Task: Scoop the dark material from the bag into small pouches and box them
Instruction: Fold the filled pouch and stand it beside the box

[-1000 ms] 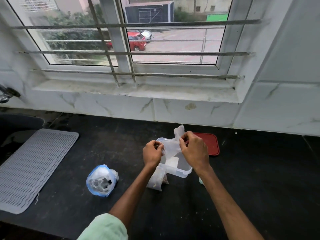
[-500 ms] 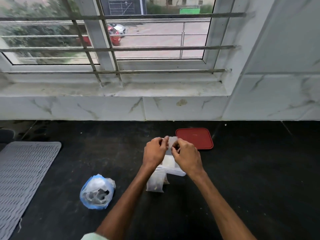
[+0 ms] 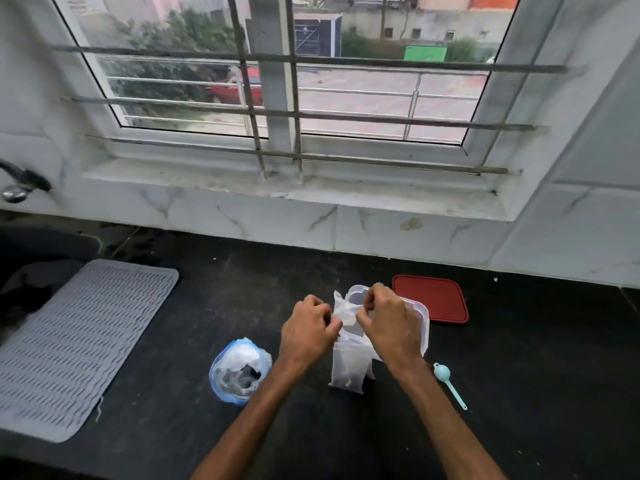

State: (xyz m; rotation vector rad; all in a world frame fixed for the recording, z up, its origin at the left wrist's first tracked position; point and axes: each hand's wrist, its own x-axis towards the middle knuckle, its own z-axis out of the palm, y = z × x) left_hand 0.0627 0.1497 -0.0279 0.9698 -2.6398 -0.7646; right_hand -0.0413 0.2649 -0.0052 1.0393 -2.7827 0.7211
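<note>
**Both hands pinch a small pouch above the clear box**

Head view: the person's left hand (image 3: 306, 327) and right hand (image 3: 391, 323) meet over the black counter (image 3: 519, 375), both with fingers curled. Each pinches the upper edge of one small translucent pouch (image 3: 346, 311), the left hand on its left side and the right hand on its right. The pouch hangs just in front of the clear plastic box (image 3: 423, 323), whose near wall is partly covered by the right hand. Below the hands more translucent pouches (image 3: 348, 370) stand upright on the counter against the box; something dark shows at their bottom, too blurred to tell. The bag (image 3: 240, 370) with the dark material sits open on the counter left of the left forearm, its blue rim rolled down. A teal scoop (image 3: 448, 382) lies on the counter just right of the right wrist, bowl towards the box. The red lid (image 3: 431, 299) lies flat behind the box on its right. A grey ribbed mat (image 3: 79, 341) lies at far left, well apart from the bag.
</note>
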